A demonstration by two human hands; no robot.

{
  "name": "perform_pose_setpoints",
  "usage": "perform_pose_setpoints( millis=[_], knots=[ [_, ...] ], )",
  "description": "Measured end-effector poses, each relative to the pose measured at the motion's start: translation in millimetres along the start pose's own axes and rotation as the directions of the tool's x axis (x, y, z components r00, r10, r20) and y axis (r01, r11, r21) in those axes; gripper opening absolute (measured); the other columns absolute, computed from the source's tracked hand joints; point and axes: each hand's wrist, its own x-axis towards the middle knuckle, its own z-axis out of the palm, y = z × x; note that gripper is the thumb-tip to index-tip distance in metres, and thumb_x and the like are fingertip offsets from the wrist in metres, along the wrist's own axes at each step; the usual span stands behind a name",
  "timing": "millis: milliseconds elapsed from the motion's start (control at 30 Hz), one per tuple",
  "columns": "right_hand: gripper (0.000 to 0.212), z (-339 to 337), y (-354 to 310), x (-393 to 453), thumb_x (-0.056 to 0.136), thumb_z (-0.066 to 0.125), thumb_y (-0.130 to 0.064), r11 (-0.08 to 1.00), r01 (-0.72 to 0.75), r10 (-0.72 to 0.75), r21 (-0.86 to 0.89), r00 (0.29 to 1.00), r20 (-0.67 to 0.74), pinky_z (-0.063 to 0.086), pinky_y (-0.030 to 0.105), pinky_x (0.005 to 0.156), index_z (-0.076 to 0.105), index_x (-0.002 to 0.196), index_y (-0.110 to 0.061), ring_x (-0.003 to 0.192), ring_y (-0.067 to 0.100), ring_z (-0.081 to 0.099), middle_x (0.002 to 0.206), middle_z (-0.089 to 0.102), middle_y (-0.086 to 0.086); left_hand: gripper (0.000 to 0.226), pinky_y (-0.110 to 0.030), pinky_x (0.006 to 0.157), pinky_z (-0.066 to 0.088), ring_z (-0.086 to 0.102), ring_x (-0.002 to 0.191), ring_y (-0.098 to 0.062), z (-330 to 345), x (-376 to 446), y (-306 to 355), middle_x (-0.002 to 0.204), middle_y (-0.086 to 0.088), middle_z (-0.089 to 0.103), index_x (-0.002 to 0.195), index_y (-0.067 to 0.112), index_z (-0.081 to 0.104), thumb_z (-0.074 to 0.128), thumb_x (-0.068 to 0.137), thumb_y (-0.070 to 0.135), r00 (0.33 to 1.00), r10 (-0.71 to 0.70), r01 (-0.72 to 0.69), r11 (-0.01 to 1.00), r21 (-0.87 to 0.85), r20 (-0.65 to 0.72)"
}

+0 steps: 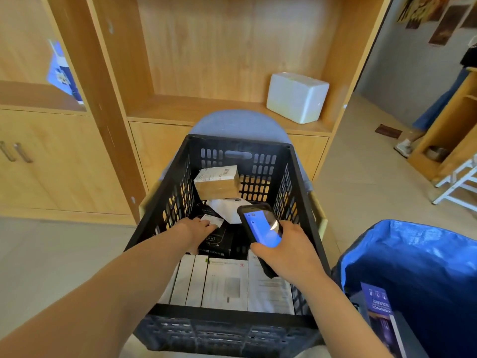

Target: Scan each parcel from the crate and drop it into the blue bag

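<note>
Inside the crate: the black plastic crate holds a brown cardboard parcel, white boxes and a black box.
Left hand: fingers on the black box's white label; grip unclear.
Right hand: grips a handheld scanner, screen lit blue.
Blue bag: right of crate, open, booklet inside.

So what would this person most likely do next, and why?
Probably lift the black box out of the crate and turn its label toward the scanner. The left hand already rests on that box, and the right hand holds the scanner, its screen lit, just above it. The blue bag waits open alongside.
</note>
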Motion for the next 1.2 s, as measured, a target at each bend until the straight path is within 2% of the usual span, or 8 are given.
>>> perform_pose_setpoints(
  millis=[300,467,567,667,800,933,1067,1200],
  knots=[
    [0.059,3,0,-5,0.063,0.074,-0.059,0.999,0.014,-0.014,-0.034,1.0,-0.01,0.046,0.019,0.059,0.052,0.107,-0.028,0.081,0.009,0.06,0.098,0.055,-0.004,0.101,-0.044,0.1,0.047,0.037,0.133,-0.028,15,6,-5,0.155,-0.005,0.025,0.156,0.026,0.008,0.073,0.08,0.041,0.993,0.042,-0.047,0.998,-0.044,-0.108],
    [0.057,3,-1,-10,0.066,0.075,-0.057,0.998,0.025,-0.027,-0.057,0.999,-0.021,0.043,0.019,0.059,0.052,0.107,-0.026,0.081,0.01,0.058,0.099,0.052,-0.005,0.091,-0.041,0.111,0.037,0.037,0.135,-0.019,0,-3,-9,0.152,0.004,0.034,0.152,0.029,0.02,0.071,0.077,0.034,0.944,0.061,-0.126,0.975,-0.182,-0.325],
    [0.058,2,0,-10,0.065,0.074,-0.057,0.999,0.023,-0.024,-0.047,0.999,-0.028,0.04,0.019,0.057,0.052,0.107,-0.024,0.08,0.01,0.058,0.099,0.053,-0.003,0.082,-0.043,0.118,0.025,0.033,0.14,-0.019,-7,-3,-6,0.152,0.004,0.036,0.149,0.029,0.024,0.068,0.079,0.026,0.905,-0.036,-0.069,0.971,-0.228,-0.425],
    [0.058,3,0,-10,0.064,0.074,-0.057,0.999,0.019,-0.02,-0.041,0.999,-0.027,0.043,0.019,0.058,0.052,0.107,-0.025,0.081,0.009,0.059,0.099,0.053,-0.003,0.082,-0.044,0.115,0.028,0.036,0.137,-0.023,0,-4,-7,0.15,0.001,0.035,0.148,0.026,0.024,0.071,0.08,0.028,0.911,-0.108,0.044,0.985,-0.167,-0.397],
    [0.058,4,1,-10,0.064,0.073,-0.058,0.999,0.021,-0.022,-0.042,0.999,-0.027,0.044,0.02,0.059,0.052,0.107,-0.025,0.082,0.01,0.059,0.099,0.054,-0.003,0.073,-0.043,0.107,0.037,0.046,0.126,-0.024,-5,-7,-5,0.14,-0.001,0.044,0.142,0.024,0.032,0.07,0.08,0.035,0.907,-0.117,0.053,0.985,-0.167,-0.404],
    [0.057,0,-1,-7,0.064,0.073,-0.057,0.999,0.017,-0.018,-0.028,0.999,-0.031,0.043,0.021,0.059,0.053,0.106,-0.023,0.082,0.01,0.059,0.1,0.053,-0.003,0.051,-0.04,0.079,0.054,0.059,0.093,-0.02,-31,-23,-5,0.109,0.001,0.058,0.118,0.024,0.04,0.063,0.08,0.049,0.891,-0.162,0.023,0.949,-0.314,-0.425],
    [0.051,-4,-7,-7,0.062,0.073,-0.055,0.999,0.02,-0.019,0.042,0.999,-0.027,0.043,0.023,0.059,0.054,0.1,-0.025,0.078,0.013,0.061,0.098,0.056,-0.001,0.048,-0.03,0.062,0.051,0.059,0.077,-0.01,-39,-53,-6,0.094,0.007,0.057,0.115,0.026,0.036,0.059,0.084,0.054,0.884,-0.278,0.01,0.814,-0.581,-0.375],
    [0.043,-8,-11,-11,0.063,0.073,-0.053,0.997,0.029,-0.028,0.074,0.999,-0.016,0.043,0.024,0.057,0.054,0.091,-0.025,0.071,0.014,0.061,0.094,0.059,0.002,0.043,-0.024,0.052,0.044,0.06,0.07,-0.009,-41,-90,-7,0.09,0.007,0.057,0.117,0.025,0.037,0.059,0.088,0.048,0.783,-0.45,-0.035,0.656,-0.754,-0.428]
  ],
)
